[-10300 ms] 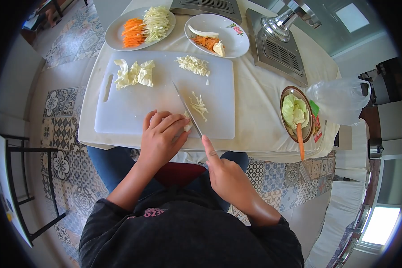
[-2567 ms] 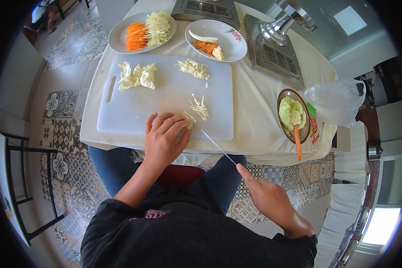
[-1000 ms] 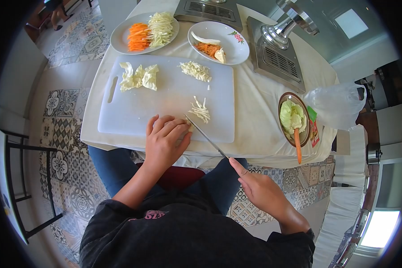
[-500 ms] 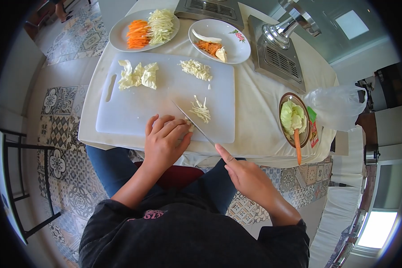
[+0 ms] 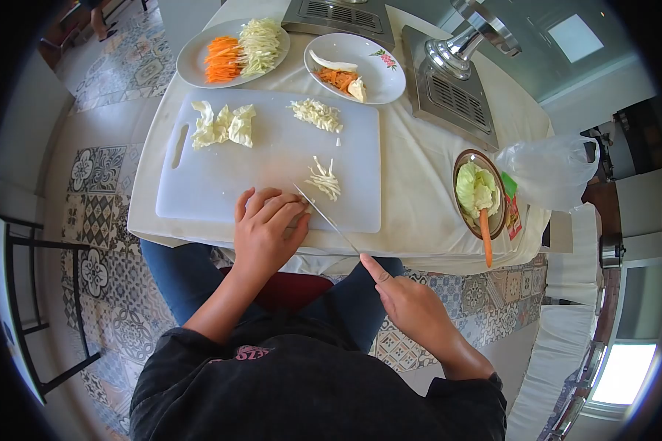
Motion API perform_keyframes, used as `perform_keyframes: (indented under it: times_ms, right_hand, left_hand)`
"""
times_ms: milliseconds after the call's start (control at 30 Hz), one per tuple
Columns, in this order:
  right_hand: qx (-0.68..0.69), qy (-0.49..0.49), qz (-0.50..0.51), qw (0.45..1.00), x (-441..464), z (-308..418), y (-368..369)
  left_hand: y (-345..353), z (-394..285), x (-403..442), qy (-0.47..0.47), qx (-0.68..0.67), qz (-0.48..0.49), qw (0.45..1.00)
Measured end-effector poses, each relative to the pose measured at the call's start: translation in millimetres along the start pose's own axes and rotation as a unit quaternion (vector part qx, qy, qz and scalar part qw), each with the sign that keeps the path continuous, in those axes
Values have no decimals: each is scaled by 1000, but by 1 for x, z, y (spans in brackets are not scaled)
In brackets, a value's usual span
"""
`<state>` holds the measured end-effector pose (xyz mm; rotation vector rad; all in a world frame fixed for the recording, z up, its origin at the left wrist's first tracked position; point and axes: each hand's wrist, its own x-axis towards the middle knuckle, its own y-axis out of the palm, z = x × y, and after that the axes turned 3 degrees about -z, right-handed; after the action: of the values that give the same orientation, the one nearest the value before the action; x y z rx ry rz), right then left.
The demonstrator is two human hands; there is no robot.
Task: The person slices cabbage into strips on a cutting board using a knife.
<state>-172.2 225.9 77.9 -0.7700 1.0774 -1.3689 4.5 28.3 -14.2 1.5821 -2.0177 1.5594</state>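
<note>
My left hand (image 5: 267,228) rests on the near edge of the white cutting board (image 5: 213,184), fingers curled and pressed down on a small piece of pale cabbage, mostly hidden under the fingertips. In my right hand (image 5: 413,300) is a knife (image 5: 329,222), index finger stretched along its spine. The blade slants up and left, its edge right beside my left fingers. Just beyond the blade lies a little heap of cabbage strips (image 5: 324,179). Farther up the board are a chopped cabbage pile (image 5: 315,115) and torn cabbage leaves (image 5: 224,126).
Behind the board stand a plate (image 5: 189,67) of shredded carrot and cabbage and a flowered bowl (image 5: 382,84) with scraps. Two metal stoves (image 5: 456,95) sit at the back. To the right are a brown-rimmed bowl (image 5: 461,158) with lettuce-like leaves and a carrot (image 5: 486,239), and a plastic bag (image 5: 548,169).
The knife has drawn back toward me, its tip lower and closer to my left fingers. My left hand stays almost in place. The whole view has shifted slightly.
</note>
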Motion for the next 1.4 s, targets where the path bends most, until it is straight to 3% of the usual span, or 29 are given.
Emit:
perform_keyframes:
  times_ms: [600, 1067, 1400]
  right_hand:
    - [-64, 1, -139, 988, 17, -7, 8]
    - [-59, 0, -166, 984, 20, -7, 15]
    - [-48, -5, -169, 984, 21, -6, 18]
  left_hand:
    - [-7, -2, 13, -32, -49, 29, 998]
    - [-7, -15, 32, 39, -28, 111, 993]
    - [-8, -17, 37, 6, 5, 106, 994]
